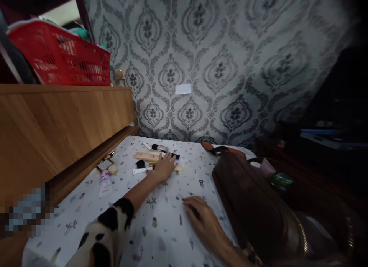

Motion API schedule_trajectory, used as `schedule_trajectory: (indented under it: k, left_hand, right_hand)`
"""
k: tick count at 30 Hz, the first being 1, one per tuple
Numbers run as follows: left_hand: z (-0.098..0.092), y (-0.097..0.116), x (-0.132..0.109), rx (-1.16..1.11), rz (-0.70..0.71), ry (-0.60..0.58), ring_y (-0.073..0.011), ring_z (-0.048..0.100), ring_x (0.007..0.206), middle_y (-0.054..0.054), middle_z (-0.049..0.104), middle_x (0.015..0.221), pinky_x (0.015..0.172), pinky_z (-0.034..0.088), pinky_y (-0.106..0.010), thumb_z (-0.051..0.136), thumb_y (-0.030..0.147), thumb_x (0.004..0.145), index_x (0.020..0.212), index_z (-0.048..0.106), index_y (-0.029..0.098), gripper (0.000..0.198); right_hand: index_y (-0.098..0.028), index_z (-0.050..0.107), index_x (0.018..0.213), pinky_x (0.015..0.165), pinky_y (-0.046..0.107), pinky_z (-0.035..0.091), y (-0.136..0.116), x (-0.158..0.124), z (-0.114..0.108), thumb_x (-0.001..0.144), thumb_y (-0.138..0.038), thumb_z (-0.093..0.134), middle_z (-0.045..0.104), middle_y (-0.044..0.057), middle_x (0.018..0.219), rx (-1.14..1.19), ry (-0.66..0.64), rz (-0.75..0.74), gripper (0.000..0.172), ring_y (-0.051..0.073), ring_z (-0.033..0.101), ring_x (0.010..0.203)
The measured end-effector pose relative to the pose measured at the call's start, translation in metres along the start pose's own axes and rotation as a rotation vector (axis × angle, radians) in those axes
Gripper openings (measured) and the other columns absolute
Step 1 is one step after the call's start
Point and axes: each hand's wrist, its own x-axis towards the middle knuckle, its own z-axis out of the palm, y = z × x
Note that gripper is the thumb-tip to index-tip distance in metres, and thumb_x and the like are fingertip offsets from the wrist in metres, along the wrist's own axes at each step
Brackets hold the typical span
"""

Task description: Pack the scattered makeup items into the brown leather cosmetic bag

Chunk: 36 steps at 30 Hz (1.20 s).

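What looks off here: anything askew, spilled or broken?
A plain white rectangle sits slightly tilted on the wallpaper, interrupting its pattern. No spill or breakage is visible among the cosmetics around the left hand.

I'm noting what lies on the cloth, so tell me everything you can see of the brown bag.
The bag is dark brown and looks like smooth leather. It rests at the right of the patterned cloth, one long side facing the right hand. A partly tan strap lies beyond its far end; gold zip teeth show nearer. Its top seems open, with a green item there. Whether the wrist touches it is unclear.
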Motion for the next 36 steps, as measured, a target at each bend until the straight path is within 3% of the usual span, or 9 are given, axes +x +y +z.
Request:
schedule_trajectory:
  k: [3,6,11,17,19,24,29,32,36]
  left_hand:
    - [0.007,0.003,0.027,-0.016,-0.043,-0.011,-0.0326,0.043,0.14,-0.014,0.049,0.149,0.115,0.033,-0.06,0.057,0.034,0.099,0.141,0.051,0.019,0.045]
    - [0.008,0.007,0.037,-0.056,-0.018,-0.019,-0.0311,0.052,0.13,-0.012,0.053,0.143,0.108,0.042,-0.059,0.064,0.037,0.095,0.134,0.056,0.019,0.044]
    - [0.004,0.012,0.027,-0.178,0.104,-0.001,-0.0269,0.059,0.121,-0.011,0.058,0.137,0.103,0.049,-0.052,0.059,0.037,0.098,0.134,0.055,0.019,0.041]
    - [0.009,0.014,0.018,-0.219,0.067,-0.062,-0.033,0.036,0.146,-0.02,0.043,0.154,0.118,0.03,-0.054,0.043,0.042,0.102,0.148,0.042,0.014,0.053]
    - [0.011,0.017,0.018,-0.216,0.08,-0.083,-0.033,0.034,0.148,-0.02,0.039,0.158,0.118,0.031,-0.052,0.042,0.043,0.102,0.15,0.039,0.014,0.056]
    - [0.007,0.028,0.007,-0.194,0.172,-0.071,-0.024,0.039,0.145,-0.012,0.041,0.158,0.112,0.04,-0.039,0.044,0.03,0.1,0.145,0.044,0.021,0.045]
    - [-0.001,0.023,-0.01,-0.137,0.165,-0.018,-0.0256,0.06,0.117,-0.012,0.066,0.123,0.1,0.046,-0.045,0.041,0.01,0.097,0.123,0.059,0.018,0.033]
    - [-0.004,0.012,-0.016,-0.081,0.137,0.005,-0.0265,0.06,0.113,-0.009,0.067,0.114,0.102,0.043,-0.049,0.05,0.016,0.097,0.118,0.062,0.016,0.024]
    - [-0.008,0.004,-0.01,-0.022,0.073,0.025,-0.0346,0.054,0.118,-0.02,0.065,0.119,0.1,0.042,-0.053,0.043,0.013,0.095,0.114,0.064,0.012,0.028]
  right_hand:
    - [-0.018,0.07,0.094,0.084,0.041,0.055,0.002,0.0,-0.001,0.095,-0.024,0.048,0.072,0.011,0.097,0.024,-0.04,0.036,0.023,0.025,0.067,0.094]
    - [-0.019,0.07,0.094,0.085,0.041,0.055,0.0,0.0,-0.003,0.095,-0.025,0.047,0.073,0.012,0.099,0.033,-0.052,0.04,0.024,0.026,0.067,0.096]
    - [-0.019,0.071,0.095,0.087,0.041,0.054,-0.003,0.001,-0.004,0.094,-0.023,0.048,0.073,0.012,0.1,0.012,-0.051,0.035,0.023,0.025,0.067,0.097]
    - [-0.018,0.07,0.097,0.086,0.04,0.054,-0.003,0.001,-0.004,0.094,-0.02,0.049,0.072,0.012,0.101,0.018,-0.073,0.033,0.021,0.024,0.066,0.097]
    - [-0.018,0.069,0.096,0.085,0.04,0.054,-0.001,0.001,-0.003,0.094,-0.018,0.049,0.072,0.011,0.099,0.031,-0.051,0.001,0.02,0.024,0.066,0.095]
    - [-0.018,0.068,0.096,0.083,0.036,0.053,0.002,-0.003,0.0,0.09,-0.011,0.051,0.072,0.009,0.096,0.032,-0.002,-0.033,0.02,0.022,0.065,0.092]
    - [-0.017,0.069,0.094,0.085,0.035,0.052,0.002,-0.006,0.003,0.085,-0.005,0.055,0.072,0.008,0.094,0.014,0.007,-0.028,0.021,0.021,0.064,0.093]
    - [-0.016,0.069,0.094,0.084,0.034,0.051,0.001,-0.006,0.004,0.083,-0.002,0.055,0.071,0.008,0.093,0.003,0.017,-0.023,0.022,0.021,0.063,0.092]
    - [-0.015,0.07,0.093,0.084,0.033,0.051,-0.002,-0.005,0.003,0.08,-0.001,0.056,0.071,0.009,0.092,-0.02,0.01,-0.018,0.023,0.021,0.063,0.092]
